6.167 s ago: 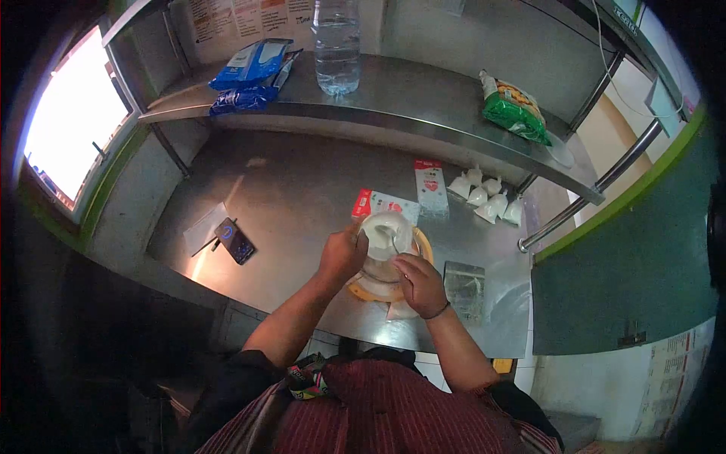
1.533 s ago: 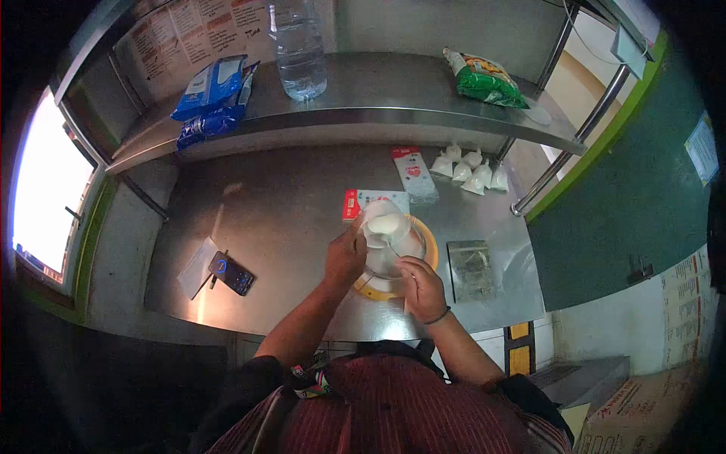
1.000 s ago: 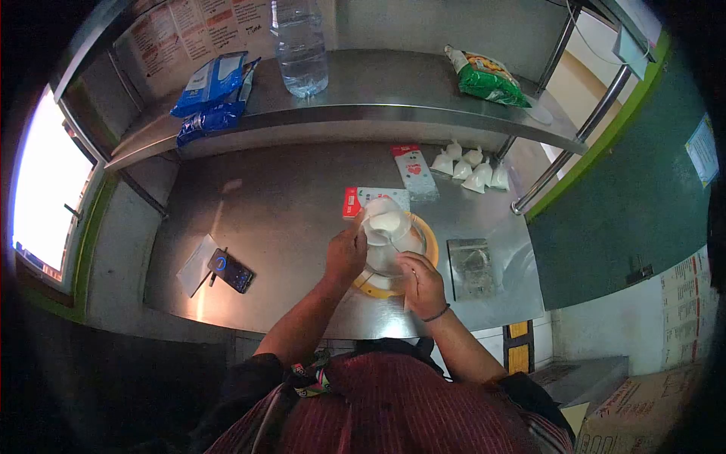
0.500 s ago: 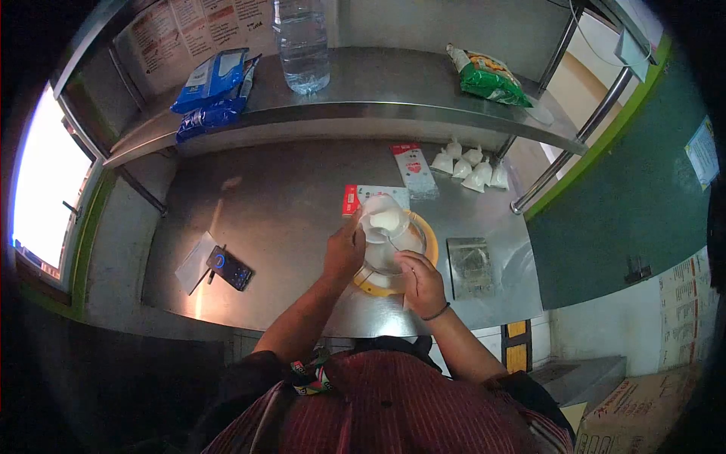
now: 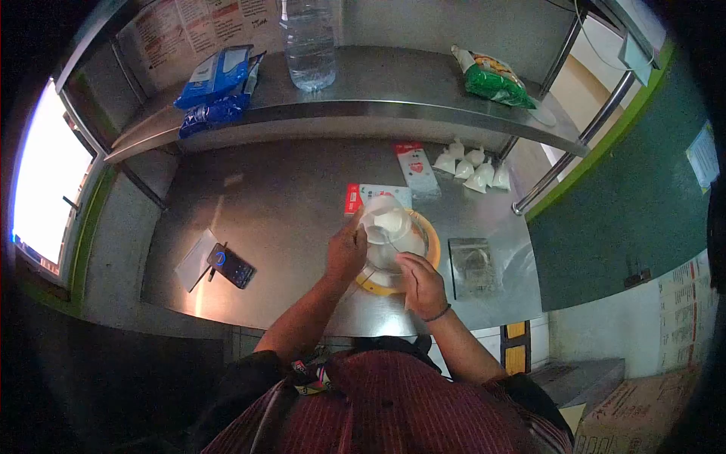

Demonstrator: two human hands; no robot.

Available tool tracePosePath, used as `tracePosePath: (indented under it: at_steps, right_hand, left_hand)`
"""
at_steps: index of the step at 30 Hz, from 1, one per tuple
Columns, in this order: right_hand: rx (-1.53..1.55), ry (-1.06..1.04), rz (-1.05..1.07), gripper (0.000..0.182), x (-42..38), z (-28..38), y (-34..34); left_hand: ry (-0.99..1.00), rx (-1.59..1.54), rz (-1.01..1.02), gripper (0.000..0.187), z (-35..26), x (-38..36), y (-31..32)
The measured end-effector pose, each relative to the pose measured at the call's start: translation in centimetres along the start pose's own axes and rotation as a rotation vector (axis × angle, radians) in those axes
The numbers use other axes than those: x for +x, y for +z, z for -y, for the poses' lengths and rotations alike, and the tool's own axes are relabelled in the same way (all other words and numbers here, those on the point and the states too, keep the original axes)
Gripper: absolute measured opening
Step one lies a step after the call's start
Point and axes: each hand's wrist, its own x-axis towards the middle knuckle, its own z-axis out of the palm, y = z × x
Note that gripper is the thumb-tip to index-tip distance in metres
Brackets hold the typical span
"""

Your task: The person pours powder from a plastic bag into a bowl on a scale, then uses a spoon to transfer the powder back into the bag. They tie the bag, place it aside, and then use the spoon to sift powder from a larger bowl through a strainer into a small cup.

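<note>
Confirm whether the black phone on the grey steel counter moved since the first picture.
No; the phone keeps the same place against the counter. Only the view shifted.

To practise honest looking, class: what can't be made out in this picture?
All in the head view:
Bottle top: cut off by upper edge.
Utensil's held end: hidden by right hand.
Part of basin: behind bag and left hand.
Phone text: too small.

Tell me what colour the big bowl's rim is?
The bowl's rim is yellow-orange, seen best in the head view.
</note>
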Motion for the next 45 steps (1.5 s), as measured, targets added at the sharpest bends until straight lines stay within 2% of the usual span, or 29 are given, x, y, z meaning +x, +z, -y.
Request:
tracePosePath:
  at_steps: [3,7,10,12,13,15,16,17,19,21,23,25,27,29,32,38,42,45]
  right_hand:
    - [-0.007,0.053,-0.042,0.023,-0.2,0.4,0.0]
    - [-0.037,-0.004,0.001,0.024,-0.2,-0.3,0.3]
    - [-0.018,-0.007,-0.1,0.023,-0.3,-0.7,0.1]
    - [0.414,0.289,-0.282,0.03,-0.5,-0.8,0.0]
    - [0.414,0.29,-0.281,0.03,-0.5,-0.8,-0.4]
    - [0.72,0.477,-0.478,0.037,-0.2,-1.0,-1.6]
    - [0.756,0.523,-0.53,0.035,-0.4,-1.3,-1.8]
    - [0.756,0.524,-0.532,0.035,-0.6,-2.0,-2.1]
    - [0.75,0.643,-0.446,0.035,-1.4,-3.5,-2.5]
    - [0.774,0.679,-0.455,0.035,-1.7,-4.9,-1.7]
    - [0.797,0.714,-0.463,0.035,-1.7,-6.1,-1.1]
    - [0.904,0.757,-0.512,0.035,-0.9,-6.5,-0.5]
    - [0.915,0.745,-0.51,0.034,-0.4,-6.5,-0.4]
    - [0.924,0.733,-0.508,0.034,0.1,-6.2,-0.4]
    - [0.916,0.742,-0.499,0.033,0.5,-6.0,-0.5]
    - [0.904,0.751,-0.476,0.03,0.8,-5.8,-0.6]
    - [0.949,0.745,-0.469,0.03,0.8,-6.2,-0.4]
    - [0.92,0.737,-0.462,0.031,0.9,-6.5,-0.4]
  left_hand:
    - [0.049,-0.052,-0.056,0.046,0.5,0.5,0.5]
    - [0.036,-0.055,-0.073,0.045,0.7,0.1,0.3]
    - [0.043,-0.024,-0.099,0.044,-0.2,0.4,-0.2]
    - [0.033,0.0,-0.122,0.044,-0.2,0.3,-0.4]
    - [0.044,0.005,-0.126,0.044,0.2,0.4,-0.4]
    - [0.055,0.012,-0.131,0.043,0.3,0.6,-0.6]
    - [0.002,0.006,-0.11,0.044,0.1,0.6,-0.9]
    - [-0.052,0.0,-0.088,0.044,-0.2,0.6,-1.1]
    - [-0.056,-0.021,-0.086,0.044,-1.3,0.5,-1.6]
    - [-0.062,-0.042,-0.077,0.043,-1.5,0.4,-1.4]
    - [0.055,-0.08,-0.09,0.043,-1.2,0.5,-1.0]
    - [0.032,0.009,-0.03,0.042,-1.9,0.2,-1.3]
    - [0.008,0.104,0.023,0.042,-1.8,0.1,-1.3]
    - [0.173,0.102,-0.05,0.04,-0.7,0.0,-0.6]
    - [0.079,0.069,-0.043,0.044,-0.8,-0.2,-0.6]
    - [0.131,0.034,-0.09,0.044,-0.3,-0.3,-0.8]
    - [0.078,-0.077,-0.072,0.043,0.1,-0.3,-0.8]
    - [0.082,0.102,-0.056,0.042,0.0,-0.2,-0.9]
